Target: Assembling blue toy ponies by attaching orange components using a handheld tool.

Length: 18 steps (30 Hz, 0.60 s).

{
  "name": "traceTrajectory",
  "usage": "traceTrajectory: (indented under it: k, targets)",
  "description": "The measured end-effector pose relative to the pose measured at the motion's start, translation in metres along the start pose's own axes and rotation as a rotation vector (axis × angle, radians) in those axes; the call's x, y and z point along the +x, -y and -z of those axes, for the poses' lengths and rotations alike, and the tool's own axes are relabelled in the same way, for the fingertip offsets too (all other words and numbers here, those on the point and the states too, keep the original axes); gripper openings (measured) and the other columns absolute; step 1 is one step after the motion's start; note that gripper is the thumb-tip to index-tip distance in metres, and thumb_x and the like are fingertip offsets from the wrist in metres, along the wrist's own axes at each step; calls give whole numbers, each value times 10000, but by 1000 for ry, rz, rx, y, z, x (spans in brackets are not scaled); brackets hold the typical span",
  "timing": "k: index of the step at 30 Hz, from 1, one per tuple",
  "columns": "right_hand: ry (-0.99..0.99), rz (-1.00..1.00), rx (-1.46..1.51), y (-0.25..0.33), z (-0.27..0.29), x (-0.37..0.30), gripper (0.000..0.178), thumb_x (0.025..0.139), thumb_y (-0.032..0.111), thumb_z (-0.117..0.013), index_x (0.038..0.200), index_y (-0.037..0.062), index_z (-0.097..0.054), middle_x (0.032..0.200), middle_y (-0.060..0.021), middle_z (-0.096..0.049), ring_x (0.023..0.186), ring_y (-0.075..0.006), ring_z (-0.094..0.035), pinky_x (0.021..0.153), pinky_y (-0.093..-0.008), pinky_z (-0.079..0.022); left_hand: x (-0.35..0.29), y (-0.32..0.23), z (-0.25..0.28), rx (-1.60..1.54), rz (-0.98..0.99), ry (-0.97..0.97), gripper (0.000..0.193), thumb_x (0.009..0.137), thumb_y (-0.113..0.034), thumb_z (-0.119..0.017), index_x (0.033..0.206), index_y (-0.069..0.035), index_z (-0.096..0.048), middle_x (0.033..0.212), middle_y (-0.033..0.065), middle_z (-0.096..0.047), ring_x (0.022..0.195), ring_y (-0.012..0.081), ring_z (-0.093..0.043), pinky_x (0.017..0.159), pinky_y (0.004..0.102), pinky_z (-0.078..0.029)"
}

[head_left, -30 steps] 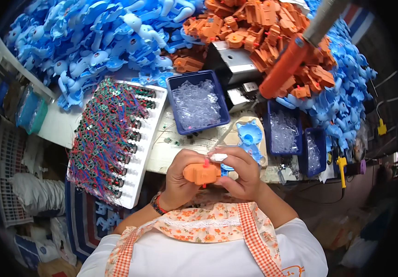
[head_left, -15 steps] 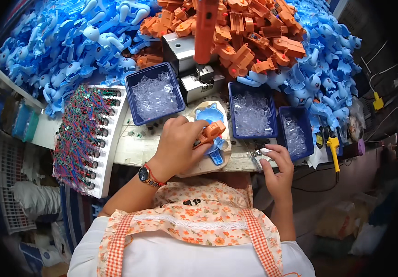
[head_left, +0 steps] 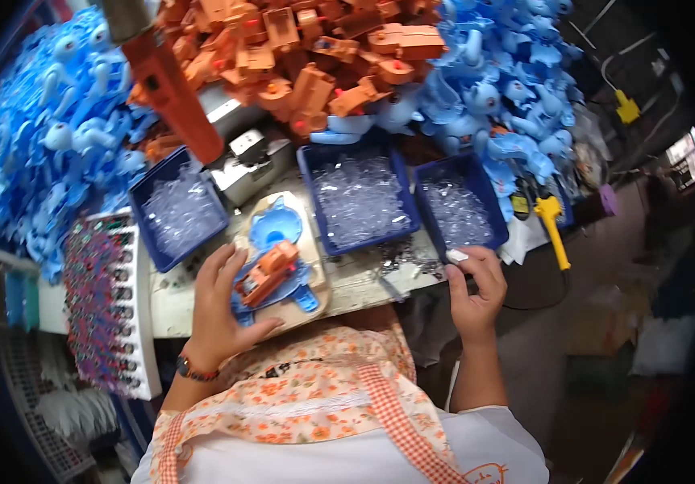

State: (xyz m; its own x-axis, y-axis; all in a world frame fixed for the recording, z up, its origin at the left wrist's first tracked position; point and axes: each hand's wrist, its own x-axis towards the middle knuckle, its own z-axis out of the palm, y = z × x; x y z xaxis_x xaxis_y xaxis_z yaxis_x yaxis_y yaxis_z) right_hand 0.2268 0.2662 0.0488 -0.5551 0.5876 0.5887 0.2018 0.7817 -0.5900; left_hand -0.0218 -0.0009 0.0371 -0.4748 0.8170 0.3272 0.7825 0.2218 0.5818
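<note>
My left hand (head_left: 222, 302) is open, its fingers and thumb spread beside an orange plastic gearbox-like block (head_left: 267, 273). That block rests on a blue plastic toy shell (head_left: 276, 226), which lies in a pale, shaped holder (head_left: 314, 278) at the table's front edge. Off to the right, my right hand (head_left: 478, 294) is closed in a pinch just in front of a small blue bin (head_left: 499, 242) of clear plastic pieces. Something small and white shows at its fingertips; whether it is held or wrapped on the finger cannot be told.
Two more blue bins (head_left: 226, 226) (head_left: 327, 252) hold clear pieces. An orange power screwdriver (head_left: 178, 105) hangs over a metal block. Orange blocks (head_left: 315, 89) and blue shells (head_left: 49, 145) heap behind. A white tray (head_left: 144, 323) of wired parts stands left, a yellow-handled tool (head_left: 551, 214) right.
My left hand has let go of the orange block and drawn back to its left. My right hand stays pinched, now against the small bin's near edge. The whole view has swung rightward.
</note>
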Motion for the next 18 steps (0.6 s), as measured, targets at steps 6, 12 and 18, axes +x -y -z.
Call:
traceTrajectory:
  k: [6,12,18]
  targets:
    - [118,-116,-493,-18,19,6,813,610,338,-893,1276,79,-507,1482,-210,-349,1356,-418,-339,1093,-501,-311,0,7,-4,18,-39,5,904,668,-495,-820,1364,-31,-479,1375,223,-450,1262,418,-452,1054,497,-361]
    - [245,-71,-590,-48,-5,1,645,698,448,-805,1207,109,-600,1511,-193,-340,1385,-439,-298,1086,-689,-136,7,10,17,-115,-41,-39,799,790,-526,-711,1353,-2,-496,1387,245,-456,1290,419,-441,1076,488,-338]
    - [189,-118,-622,-44,-34,12,463,767,438,-753,1110,135,-677,1471,-161,-406,1372,-429,-326,1088,-690,-123,33,0,36,-15,-97,-4,647,834,-419,-699,1300,3,-545,1379,242,-468,1301,417,-439,1079,495,-338]
